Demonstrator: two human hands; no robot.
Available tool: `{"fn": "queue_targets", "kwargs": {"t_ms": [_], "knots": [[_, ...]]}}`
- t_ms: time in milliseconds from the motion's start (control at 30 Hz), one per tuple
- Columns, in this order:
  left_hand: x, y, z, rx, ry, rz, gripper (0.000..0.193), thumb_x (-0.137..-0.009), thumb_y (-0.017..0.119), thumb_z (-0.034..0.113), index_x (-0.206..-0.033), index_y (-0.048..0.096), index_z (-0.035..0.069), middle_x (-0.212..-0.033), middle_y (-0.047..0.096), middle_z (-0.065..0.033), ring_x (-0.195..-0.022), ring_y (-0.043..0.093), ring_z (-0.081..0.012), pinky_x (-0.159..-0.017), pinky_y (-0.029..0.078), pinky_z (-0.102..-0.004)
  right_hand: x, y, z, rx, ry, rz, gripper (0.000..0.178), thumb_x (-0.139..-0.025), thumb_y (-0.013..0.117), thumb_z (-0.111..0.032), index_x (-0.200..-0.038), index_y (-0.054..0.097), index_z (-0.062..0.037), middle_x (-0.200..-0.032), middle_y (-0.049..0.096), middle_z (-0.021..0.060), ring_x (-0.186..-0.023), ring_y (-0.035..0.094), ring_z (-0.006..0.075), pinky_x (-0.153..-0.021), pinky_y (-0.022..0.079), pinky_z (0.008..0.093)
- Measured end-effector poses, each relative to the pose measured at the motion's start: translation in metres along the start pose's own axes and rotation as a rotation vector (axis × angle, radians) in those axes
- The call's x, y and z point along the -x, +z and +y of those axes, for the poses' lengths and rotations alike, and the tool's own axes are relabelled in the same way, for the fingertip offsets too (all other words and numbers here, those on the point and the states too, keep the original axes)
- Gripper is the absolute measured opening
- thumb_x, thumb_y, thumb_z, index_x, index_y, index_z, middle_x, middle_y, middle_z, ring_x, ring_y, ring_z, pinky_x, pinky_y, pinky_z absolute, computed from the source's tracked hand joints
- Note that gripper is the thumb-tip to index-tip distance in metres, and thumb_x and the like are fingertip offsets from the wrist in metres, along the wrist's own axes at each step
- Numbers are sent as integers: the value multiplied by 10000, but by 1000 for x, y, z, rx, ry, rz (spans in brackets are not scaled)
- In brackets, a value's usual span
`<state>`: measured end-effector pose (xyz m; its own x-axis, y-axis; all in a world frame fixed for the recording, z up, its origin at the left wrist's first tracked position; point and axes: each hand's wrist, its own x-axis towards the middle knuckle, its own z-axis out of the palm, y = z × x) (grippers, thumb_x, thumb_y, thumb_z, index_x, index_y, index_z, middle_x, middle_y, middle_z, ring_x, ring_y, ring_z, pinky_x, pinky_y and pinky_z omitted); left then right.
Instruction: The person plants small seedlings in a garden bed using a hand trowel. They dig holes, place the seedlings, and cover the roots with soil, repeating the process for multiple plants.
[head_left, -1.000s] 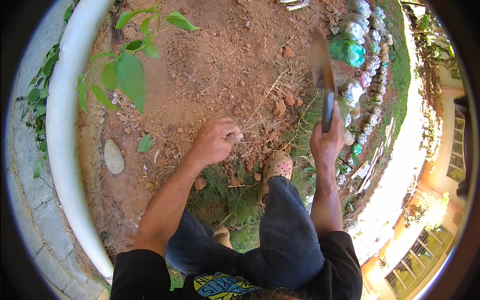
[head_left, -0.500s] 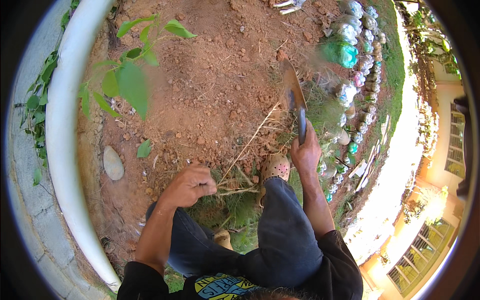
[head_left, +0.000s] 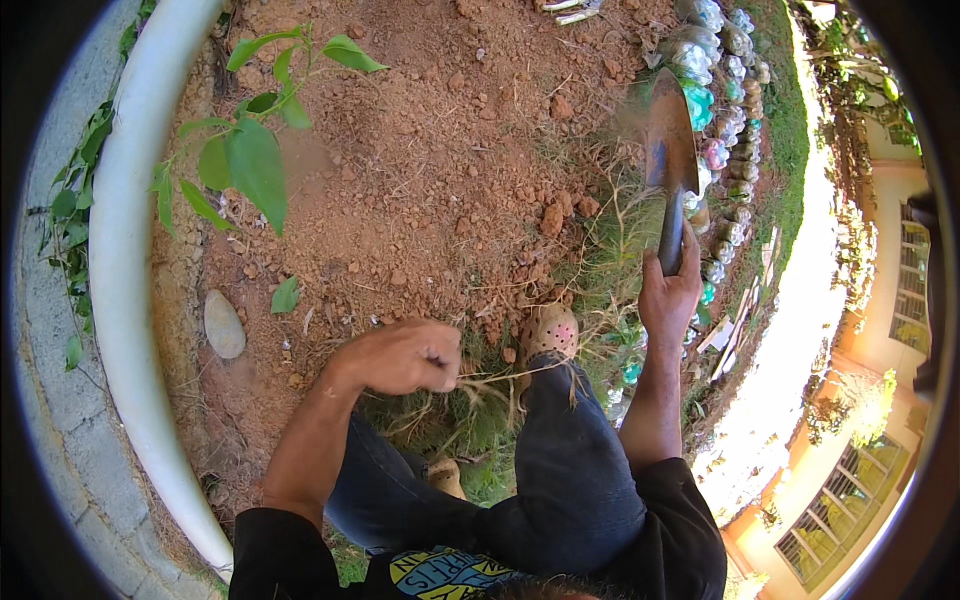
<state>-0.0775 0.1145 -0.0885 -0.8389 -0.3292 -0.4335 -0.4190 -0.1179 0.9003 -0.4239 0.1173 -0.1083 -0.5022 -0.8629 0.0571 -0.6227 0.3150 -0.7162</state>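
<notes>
My right hand (head_left: 670,295) is wrapped round the handle of a hand trowel (head_left: 671,150), whose worn, rust-brown blade points away from me beside the row of bottles. My left hand (head_left: 405,357) is closed in a fist above the soil, near my knee. From that fist a dry, pale weed stem (head_left: 490,379) runs rightward across my shin, its thin twigs spreading by the shoe. The fingers hide the gripped end. Under the fist lies a heap of green and dry weeds (head_left: 440,415).
Reddish, crumbly soil (head_left: 400,180) spreads ahead, with a leafy seedling (head_left: 255,160) and an oval stone (head_left: 224,325) at left. A white pipe (head_left: 130,280) curves along the left side. Stuffed plastic bottles (head_left: 715,155) edge the bed at right. My tan clog (head_left: 552,332) stands on the soil.
My right hand and the trowel have moved right, toward the bottles. My left fist has shifted slightly right and turned, and the dry stem now lies lower, across my shin.
</notes>
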Motion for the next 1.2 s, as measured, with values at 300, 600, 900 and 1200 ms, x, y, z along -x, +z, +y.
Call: {"fn": "queue_targets", "kwargs": {"t_ms": [300,600,900,1200], "knots": [[-202,49,14,-724,-351,488,497,-917,586,389,-1219,590,-5,-1147,640,-181,-1168,572,-302,-1010,390,-527,4,-23,12,6,55,11,561,-856,657,-100,-1399,520,-85,-985,643,130,-832,636,201,-760,514,362],[-262,73,-18,-727,-262,432,254,-912,563,214,-1044,657,19,-908,728,-147,-803,722,-313,-732,563,-480,8,-17,27,53,-12,10,571,-836,673,-99,-1390,533,-107,-1107,678,150,-926,671,235,-843,524,384],[-274,177,16,-394,241,-58,196,-799,666,213,-837,709,26,-887,716,-199,-882,709,-356,-775,555,-481,4,-26,23,-11,-29,18,561,-830,672,-68,-1376,545,-79,-1078,674,150,-900,663,213,-813,528,359],[-200,80,4,-831,-16,-15,401,-773,692,187,-1142,653,35,-1072,680,-152,-1011,662,-316,-869,509,-466,8,-22,20,44,18,-54,558,-835,679,-73,-1376,544,-95,-1128,676,146,-925,677,208,-834,534,373]]}}
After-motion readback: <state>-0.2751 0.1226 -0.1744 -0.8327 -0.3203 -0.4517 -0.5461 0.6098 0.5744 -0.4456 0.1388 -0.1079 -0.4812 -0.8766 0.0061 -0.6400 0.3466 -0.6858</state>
